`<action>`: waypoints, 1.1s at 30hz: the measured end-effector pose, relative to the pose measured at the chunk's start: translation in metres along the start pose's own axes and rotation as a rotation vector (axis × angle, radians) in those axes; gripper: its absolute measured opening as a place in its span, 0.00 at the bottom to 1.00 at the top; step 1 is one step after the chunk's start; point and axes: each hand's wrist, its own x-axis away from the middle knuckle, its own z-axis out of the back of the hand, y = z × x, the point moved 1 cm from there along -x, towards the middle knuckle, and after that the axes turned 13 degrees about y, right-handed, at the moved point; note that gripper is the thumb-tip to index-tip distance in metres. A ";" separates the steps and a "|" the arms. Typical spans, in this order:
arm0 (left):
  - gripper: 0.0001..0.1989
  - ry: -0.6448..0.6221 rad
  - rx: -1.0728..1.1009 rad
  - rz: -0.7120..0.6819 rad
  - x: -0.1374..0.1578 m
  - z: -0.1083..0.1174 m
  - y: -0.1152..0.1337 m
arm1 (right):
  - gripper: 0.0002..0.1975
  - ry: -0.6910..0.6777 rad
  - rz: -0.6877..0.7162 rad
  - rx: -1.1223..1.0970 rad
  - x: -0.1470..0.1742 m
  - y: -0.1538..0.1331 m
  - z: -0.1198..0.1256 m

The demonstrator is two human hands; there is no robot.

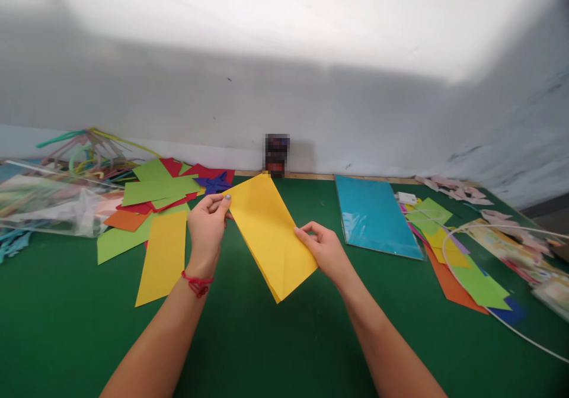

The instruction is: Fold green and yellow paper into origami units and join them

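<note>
A folded sheet of yellow paper (271, 235) is held up at a slant above the green table, between my two hands. My left hand (208, 223) pinches its upper left corner between thumb and fingers; a red cord bracelet circles that wrist. On the opposite edge, my right hand (323, 247) grips the sheet with the thumb on top, its other fingers partly behind the paper. A crease shows near the sheet's lower corner, and the layers part slightly along its left edge. Close to my left hand lie another yellow sheet (164, 256) and a blue-purple folded paper star (214, 183).
Green, red and orange papers (157, 191) pile up at the left, beside clear plastic bags (66, 208) and coloured pipe cleaners (93, 143). Rightward lie a blue paper pack (377, 217), more coloured sheets (466, 267) and a white cable (524, 333). A pixelated dark object (276, 155) stands against the wall.
</note>
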 end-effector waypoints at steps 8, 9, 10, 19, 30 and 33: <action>0.07 0.002 -0.012 0.004 -0.002 0.001 -0.001 | 0.18 -0.033 -0.008 0.025 0.001 -0.003 0.001; 0.07 -0.001 -0.014 0.006 -0.003 0.001 -0.001 | 0.18 -0.041 0.001 0.034 0.001 -0.004 0.001; 0.08 -0.010 -0.020 0.012 -0.004 0.001 -0.001 | 0.18 -0.050 0.018 0.046 0.002 -0.005 0.001; 0.08 -0.373 -0.225 0.054 0.013 -0.004 0.009 | 0.20 -0.188 0.092 0.003 0.005 -0.006 -0.003; 0.13 -0.458 -0.254 0.100 0.009 -0.007 0.000 | 0.20 -0.146 0.054 -0.065 0.004 -0.004 -0.004; 0.19 -0.433 -0.192 0.075 0.011 -0.007 0.006 | 0.20 -0.081 0.066 -0.089 0.001 -0.004 -0.002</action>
